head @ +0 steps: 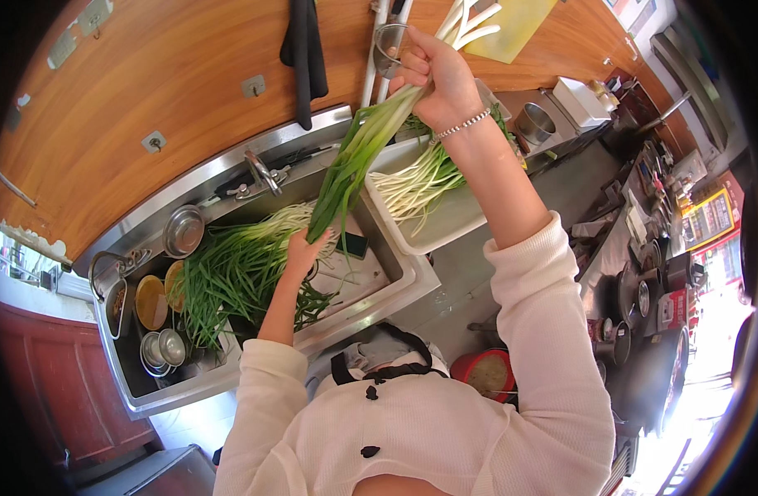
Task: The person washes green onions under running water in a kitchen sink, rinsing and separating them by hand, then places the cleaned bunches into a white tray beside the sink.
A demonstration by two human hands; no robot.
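Note:
A bunch of long green onions slants up across the view, held at both ends. My right hand is closed around it just below the white ends, raised high before the wooden wall. Lower down, my left hand grips the green leaf tips over the sink. A large heap of green onions lies across the stainless-steel double sink, to the left of that hand. More green onions with white stems rest in a white plastic tray right of the sink.
A faucet stands at the sink's back edge. Metal bowls and yellow bowls fill the left side. A dark rectangular object lies in the right basin. Near my feet stands a red bucket. Cookware crowds the right counter.

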